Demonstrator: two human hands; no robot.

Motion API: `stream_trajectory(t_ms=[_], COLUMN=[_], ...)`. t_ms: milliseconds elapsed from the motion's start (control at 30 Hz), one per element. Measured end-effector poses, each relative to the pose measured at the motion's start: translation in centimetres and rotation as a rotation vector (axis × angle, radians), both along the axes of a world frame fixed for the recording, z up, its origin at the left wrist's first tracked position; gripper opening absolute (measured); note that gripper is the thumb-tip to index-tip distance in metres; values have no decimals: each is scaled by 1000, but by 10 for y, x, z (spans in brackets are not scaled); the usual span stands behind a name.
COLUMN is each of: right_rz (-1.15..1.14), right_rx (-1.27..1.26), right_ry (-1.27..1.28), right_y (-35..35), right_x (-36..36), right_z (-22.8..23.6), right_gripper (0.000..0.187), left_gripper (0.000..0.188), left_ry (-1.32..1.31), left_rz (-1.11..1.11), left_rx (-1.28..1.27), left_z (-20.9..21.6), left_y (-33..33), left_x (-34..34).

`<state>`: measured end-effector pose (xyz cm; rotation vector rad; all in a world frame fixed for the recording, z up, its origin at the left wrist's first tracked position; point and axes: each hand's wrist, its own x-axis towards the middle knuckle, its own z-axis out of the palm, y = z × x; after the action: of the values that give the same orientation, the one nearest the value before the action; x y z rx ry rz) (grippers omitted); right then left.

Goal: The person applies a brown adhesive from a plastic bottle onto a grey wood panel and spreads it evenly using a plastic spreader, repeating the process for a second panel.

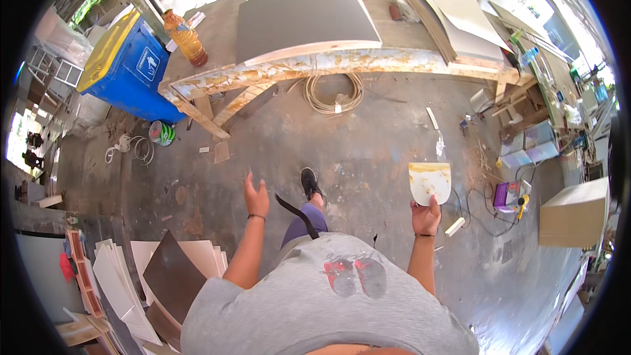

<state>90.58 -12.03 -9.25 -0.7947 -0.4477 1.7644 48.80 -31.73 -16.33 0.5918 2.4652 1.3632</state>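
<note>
In my right hand [426,217] is a flat white glue spreader [430,184], rounded at the hand end. Yellowish glue is smeared along its straight far edge. The fingers and thumb pinch its rounded end. My left hand [256,198] hangs over the floor, holding nothing, its fingers apart. Ahead of both hands stands a wooden workbench [407,59] with glue-stained edges. A thick grey-topped panel [305,20] lies on it, well out of reach of either hand. On the bench's left end stands a bottle of amber liquid [186,38].
A blue bin [131,69] with a yellow lid and a green can [162,133] stand left. Coiled hose [333,94] lies under the bench. Leaning boards [177,273] are near left. At right are a purple box [509,196], cables and a board stack [573,213].
</note>
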Motion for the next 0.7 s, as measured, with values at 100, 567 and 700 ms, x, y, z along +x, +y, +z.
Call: stream_trajectory(t_ms=[100,567,700], right_rz=[-24,189,244], right_rx=[17,243,317], right_ry=[2,66,119], right_y=[49,263,333], right_x=[-33,-250,-311], right_z=[9,98,108], right_gripper=[39,46,45], left_gripper=[55,65,63], left_ry=[252,550,574], left_rz=[-25,-630,-646], left_rx=[-64,-286,-380], left_z=[38,109,88], left_y=[79,391,430], left_x=[-50,-176,-194])
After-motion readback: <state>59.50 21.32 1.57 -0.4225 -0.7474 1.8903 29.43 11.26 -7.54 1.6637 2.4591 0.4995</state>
